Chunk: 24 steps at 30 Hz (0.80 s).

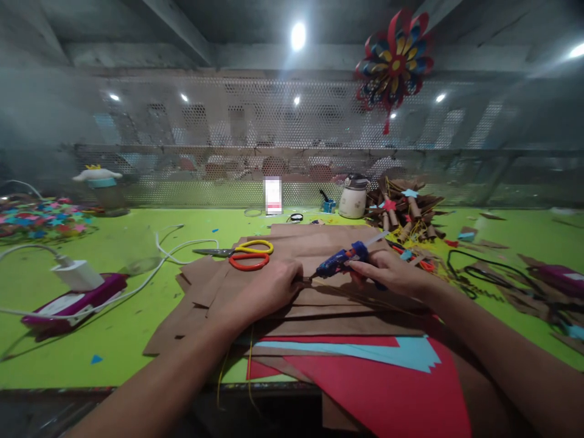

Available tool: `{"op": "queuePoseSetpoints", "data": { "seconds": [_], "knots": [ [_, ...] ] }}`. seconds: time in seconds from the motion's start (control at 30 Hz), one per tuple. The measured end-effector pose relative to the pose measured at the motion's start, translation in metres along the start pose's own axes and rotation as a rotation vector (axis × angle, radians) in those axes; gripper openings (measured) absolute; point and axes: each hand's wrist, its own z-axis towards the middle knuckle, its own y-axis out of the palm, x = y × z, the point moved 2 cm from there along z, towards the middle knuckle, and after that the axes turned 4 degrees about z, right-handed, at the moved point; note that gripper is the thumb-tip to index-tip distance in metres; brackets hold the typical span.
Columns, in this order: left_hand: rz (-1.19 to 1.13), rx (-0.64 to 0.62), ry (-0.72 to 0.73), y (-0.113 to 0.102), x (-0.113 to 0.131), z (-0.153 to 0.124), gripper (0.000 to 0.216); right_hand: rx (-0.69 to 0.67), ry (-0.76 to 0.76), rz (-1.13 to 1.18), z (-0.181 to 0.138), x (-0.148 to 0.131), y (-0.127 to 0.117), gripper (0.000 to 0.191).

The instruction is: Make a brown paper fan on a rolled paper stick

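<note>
My right hand (387, 271) is wrapped round a blue hot glue gun (343, 260), a clear glue stick jutting from its back end. The nozzle points down and left at a small brown piece (306, 280) pinched in my left hand (280, 286). Most of that piece is hidden by my fingers; it looks like rolled or folded brown paper. Both hands are over a stack of brown kraft paper (274, 313). Scissors (246, 252) with one yellow and one orange handle lie on the paper, left of my left hand.
Red paper (387, 383) and light blue paper (356, 353) stick out at the table's front edge. A purple power strip (86, 304) with a white plug and cable lies left. Behind stand a flask (353, 198) and a heap of brown paper rolls (413, 210). Cut stars (41, 219) lie far left.
</note>
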Motion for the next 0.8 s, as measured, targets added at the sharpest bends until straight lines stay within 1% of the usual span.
{"op": "queuePoseSetpoints", "data": {
  "seconds": [0.2, 0.4, 0.5, 0.6, 0.67, 0.8],
  "knots": [
    [-0.006, -0.013, -0.002, 0.0001, -0.0007, -0.0008, 0.017, 0.006, -0.009, -0.039, -0.0021, -0.0018, -0.0025, 0.055],
    [-0.011, -0.007, 0.012, -0.0001, 0.0009, -0.0007, 0.016, -0.007, -0.039, -0.057, -0.0017, -0.0073, 0.0002, 0.054],
    [-0.005, -0.008, 0.011, -0.0011, 0.0023, -0.0003, 0.02, 0.001, -0.034, -0.03, 0.0007, -0.0064, 0.0015, 0.054],
    [-0.012, 0.001, 0.007, -0.0011, 0.0025, -0.0002, 0.023, -0.021, -0.045, 0.035, 0.0027, -0.0049, 0.0026, 0.054],
    [-0.019, 0.012, -0.001, -0.0001, 0.0015, -0.0001, 0.023, -0.025, -0.05, 0.057, 0.003, -0.0041, 0.0023, 0.054],
    [-0.033, 0.009, 0.0, 0.0029, -0.0012, 0.0003, 0.019, 0.016, -0.039, 0.036, 0.0016, -0.0022, -0.0002, 0.055]
  ]
}}
